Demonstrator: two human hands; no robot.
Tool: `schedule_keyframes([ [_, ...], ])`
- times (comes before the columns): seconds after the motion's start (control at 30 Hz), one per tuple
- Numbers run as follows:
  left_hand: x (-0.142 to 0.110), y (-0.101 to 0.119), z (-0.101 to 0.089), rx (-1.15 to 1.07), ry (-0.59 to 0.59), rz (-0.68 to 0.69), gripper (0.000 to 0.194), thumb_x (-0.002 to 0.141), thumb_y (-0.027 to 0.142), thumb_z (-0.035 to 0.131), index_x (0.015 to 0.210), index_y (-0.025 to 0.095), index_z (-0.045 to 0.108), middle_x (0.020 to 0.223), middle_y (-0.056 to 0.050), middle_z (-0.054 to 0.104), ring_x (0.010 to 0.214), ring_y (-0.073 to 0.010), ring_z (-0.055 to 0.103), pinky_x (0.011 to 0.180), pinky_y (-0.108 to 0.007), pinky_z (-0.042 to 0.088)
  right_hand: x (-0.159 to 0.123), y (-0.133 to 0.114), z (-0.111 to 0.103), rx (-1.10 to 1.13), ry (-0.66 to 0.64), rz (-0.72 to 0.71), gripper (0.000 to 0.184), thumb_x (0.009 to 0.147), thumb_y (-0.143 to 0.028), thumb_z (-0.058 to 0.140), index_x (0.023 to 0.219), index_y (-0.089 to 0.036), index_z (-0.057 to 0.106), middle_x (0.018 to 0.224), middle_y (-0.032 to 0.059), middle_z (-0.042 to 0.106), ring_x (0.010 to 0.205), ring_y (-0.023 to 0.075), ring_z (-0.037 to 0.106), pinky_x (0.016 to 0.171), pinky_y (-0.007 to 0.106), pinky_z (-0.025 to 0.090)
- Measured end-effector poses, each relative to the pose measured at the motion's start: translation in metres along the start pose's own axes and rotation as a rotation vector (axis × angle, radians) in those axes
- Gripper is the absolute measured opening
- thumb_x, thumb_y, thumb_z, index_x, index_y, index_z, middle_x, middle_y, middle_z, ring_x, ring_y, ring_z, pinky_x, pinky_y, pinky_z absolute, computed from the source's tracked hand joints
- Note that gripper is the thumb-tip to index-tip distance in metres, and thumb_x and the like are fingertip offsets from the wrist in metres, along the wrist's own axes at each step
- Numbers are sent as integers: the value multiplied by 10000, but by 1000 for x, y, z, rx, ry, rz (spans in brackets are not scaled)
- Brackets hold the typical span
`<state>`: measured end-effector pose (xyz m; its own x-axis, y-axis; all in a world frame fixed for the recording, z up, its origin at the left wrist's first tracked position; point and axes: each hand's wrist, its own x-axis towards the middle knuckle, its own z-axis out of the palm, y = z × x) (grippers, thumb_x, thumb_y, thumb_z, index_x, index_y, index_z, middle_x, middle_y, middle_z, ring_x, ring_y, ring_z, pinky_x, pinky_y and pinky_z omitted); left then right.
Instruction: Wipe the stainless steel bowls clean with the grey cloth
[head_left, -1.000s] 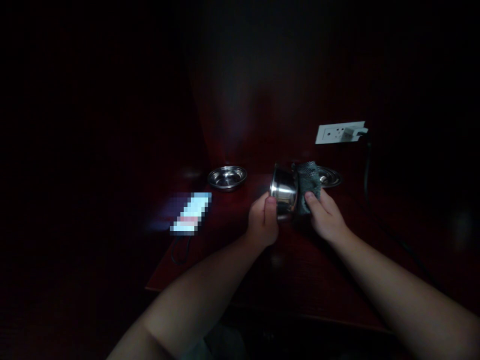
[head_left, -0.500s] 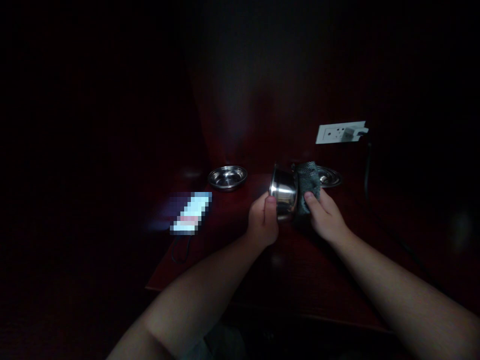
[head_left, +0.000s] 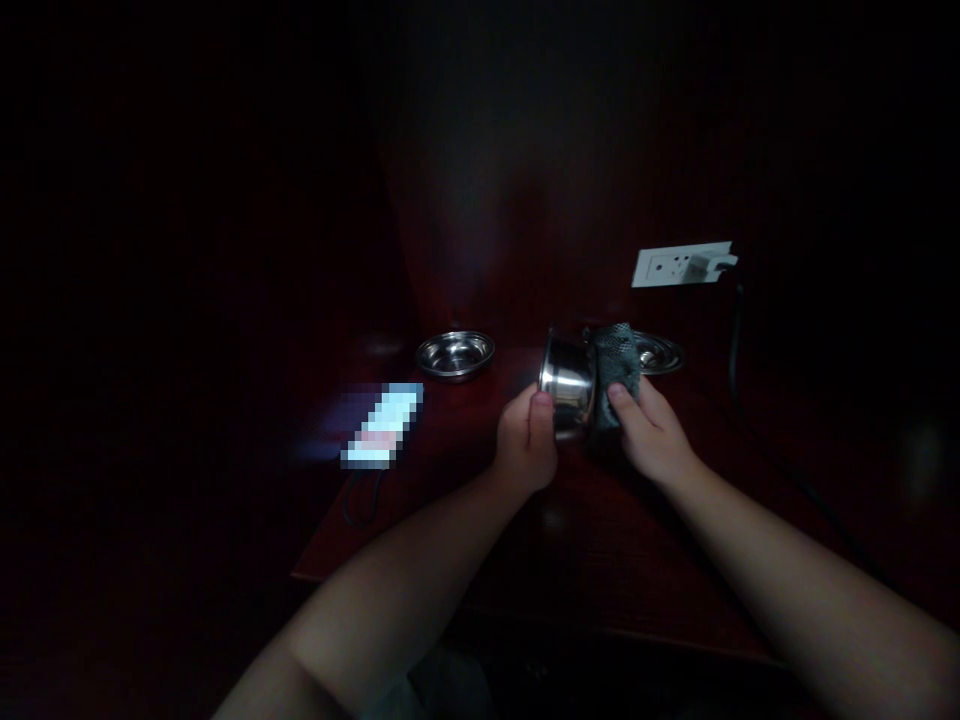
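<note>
Fingers (head_left: 516,422) closed, left hand (head_left: 527,445) is gripping one steel bowl (head_left: 568,385), right hand (head_left: 658,432) one mesh pad (head_left: 619,358), two dishes (head_left: 456,358) (head_left: 664,356) lying near dim table's (head_left: 592,545) back edge.

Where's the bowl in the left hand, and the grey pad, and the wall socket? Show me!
Bowl (head_left: 573,385): head view, on its shiny outer side.
Pad (head_left: 619,367): head view, on its flat front.
Socket (head_left: 667,267): head view, on its white face.

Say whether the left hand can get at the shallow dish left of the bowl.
Probably not yet: the left hand is occupied holding the metal bowl. Nothing visible blocks its way to the shallow dish, though.
</note>
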<state>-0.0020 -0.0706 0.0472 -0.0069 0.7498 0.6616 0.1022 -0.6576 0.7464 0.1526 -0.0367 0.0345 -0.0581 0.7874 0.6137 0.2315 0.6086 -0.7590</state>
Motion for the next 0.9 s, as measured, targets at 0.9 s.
schedule_keyframes([
  [0.9, 0, 0, 1, -16, -7, -15, 437, 914, 395, 254, 904, 131, 603, 801, -63, 643, 703, -132, 577, 625, -256, 459, 0, -1, -1, 24, -18, -1, 342, 864, -446, 427, 1064, -197, 551, 922, 61, 633, 875, 235, 579, 784, 388, 466],
])
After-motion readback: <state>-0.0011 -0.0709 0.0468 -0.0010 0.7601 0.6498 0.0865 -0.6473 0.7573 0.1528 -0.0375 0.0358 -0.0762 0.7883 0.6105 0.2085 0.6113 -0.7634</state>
